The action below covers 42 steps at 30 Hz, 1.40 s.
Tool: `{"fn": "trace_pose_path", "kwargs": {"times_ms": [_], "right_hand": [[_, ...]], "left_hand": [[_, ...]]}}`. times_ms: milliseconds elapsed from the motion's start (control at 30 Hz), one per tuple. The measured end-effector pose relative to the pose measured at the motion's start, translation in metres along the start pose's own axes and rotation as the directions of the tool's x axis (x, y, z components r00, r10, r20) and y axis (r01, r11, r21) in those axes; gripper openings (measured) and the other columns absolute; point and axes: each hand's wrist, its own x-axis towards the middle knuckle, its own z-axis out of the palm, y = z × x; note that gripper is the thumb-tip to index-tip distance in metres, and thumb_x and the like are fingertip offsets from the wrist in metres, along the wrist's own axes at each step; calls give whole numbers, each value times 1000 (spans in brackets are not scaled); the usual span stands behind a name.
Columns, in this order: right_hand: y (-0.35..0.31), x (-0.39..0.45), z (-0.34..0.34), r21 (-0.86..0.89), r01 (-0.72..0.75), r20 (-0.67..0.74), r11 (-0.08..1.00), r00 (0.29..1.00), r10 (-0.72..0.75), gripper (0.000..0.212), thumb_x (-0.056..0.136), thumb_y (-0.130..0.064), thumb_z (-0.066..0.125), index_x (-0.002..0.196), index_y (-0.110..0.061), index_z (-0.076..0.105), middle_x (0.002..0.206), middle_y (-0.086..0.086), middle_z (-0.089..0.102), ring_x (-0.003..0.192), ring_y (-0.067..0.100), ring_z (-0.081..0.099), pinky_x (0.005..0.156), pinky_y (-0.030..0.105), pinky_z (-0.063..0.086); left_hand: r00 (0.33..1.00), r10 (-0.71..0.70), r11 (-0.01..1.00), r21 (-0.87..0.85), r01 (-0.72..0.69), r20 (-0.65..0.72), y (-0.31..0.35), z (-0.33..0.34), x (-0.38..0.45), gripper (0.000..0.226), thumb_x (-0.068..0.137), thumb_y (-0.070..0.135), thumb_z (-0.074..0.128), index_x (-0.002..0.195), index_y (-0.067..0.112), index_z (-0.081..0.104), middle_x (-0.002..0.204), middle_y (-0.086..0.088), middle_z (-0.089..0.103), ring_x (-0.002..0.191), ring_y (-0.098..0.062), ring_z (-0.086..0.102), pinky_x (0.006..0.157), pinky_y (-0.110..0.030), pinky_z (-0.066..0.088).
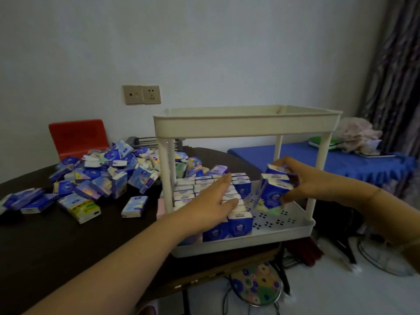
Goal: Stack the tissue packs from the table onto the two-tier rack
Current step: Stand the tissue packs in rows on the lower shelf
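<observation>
My left hand [212,201] lies flat, fingers straight, on the rows of tissue packs [204,192] standing in the lower tier of the white rack [247,123] on the dark counter [68,242]. My right hand [295,178] grips a small bunch of packs [272,189] just above that tier's bare perforated floor. A loose heap of packs [102,176] lies on the counter left of the rack.

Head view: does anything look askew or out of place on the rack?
Mostly tidy. The packed rows stand upright on the lower tier, steadied by the left hand. Only the packs gripped by the right hand are tilted, above the bare part of the tier. The upper tier shows no packs.
</observation>
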Motion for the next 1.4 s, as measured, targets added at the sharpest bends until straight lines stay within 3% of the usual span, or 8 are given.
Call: {"fn": "trace_pose_path", "kwargs": {"times_ms": [267,400,500,567,700,867,1033,1400], "right_hand": [[42,46,37,-94,-35,27,995,999,38,64,71,-1,77,119,-19,38,110,-4,56,94,2,60,68,17,53],[55,61,63,-57,4,-76,998,997,-9,88,67,-15,82,135,-28,29,125,-3,49,109,12,57,86,33,55],[59,60,77,99,2,-141,995,990,12,99,74,-1,76,146,-21,11,126,-8,40,103,5,54,74,15,54],[62,58,84,134,-19,-161,991,986,40,102,76,-2,75,148,-16,4,139,-1,38,114,8,51,84,18,52],[63,60,87,124,-104,-96,987,989,117,86,83,-7,69,147,-10,12,137,2,43,113,7,46,76,4,45],[70,75,96,224,-180,-21,958,982,189,62,83,-1,63,136,-18,37,133,2,54,119,17,53,102,44,45],[68,79,102,357,-194,-39,914,974,222,45,86,-3,63,123,-24,47,119,1,61,110,19,59,99,45,48],[42,39,85,-169,-161,-290,972,951,107,43,87,-21,61,126,-12,45,115,-2,55,102,14,56,81,21,44]], "left_hand": [[999,-52,873,486,40,12,-28,21,26,61,99,52,24,153,28,6,160,9,-6,147,-15,-4,119,-44,-2],[996,-82,869,490,59,25,-35,28,23,60,99,54,16,152,31,2,160,11,-5,147,-12,-5,120,-44,0],[996,-85,868,493,57,34,-36,28,24,60,99,54,15,152,31,-1,159,12,-8,147,-12,-7,120,-42,-1],[996,-83,868,494,53,38,-37,28,25,60,99,54,14,152,30,-2,159,11,-9,147,-12,-8,120,-42,-2],[995,-91,866,498,53,51,-38,28,26,61,98,55,13,152,30,-3,159,11,-10,147,-11,-9,119,-42,-3],[994,-92,867,496,53,55,-37,28,25,62,98,55,14,152,28,-2,159,10,-10,147,-12,-9,120,-44,-2],[995,-86,874,484,47,59,-37,27,25,62,99,55,14,152,28,-1,160,10,-9,147,-12,-9,119,-43,-3],[999,-49,862,504,48,-11,-32,28,22,59,100,51,14,153,24,12,160,6,7,148,-17,5,119,-49,1]]}}
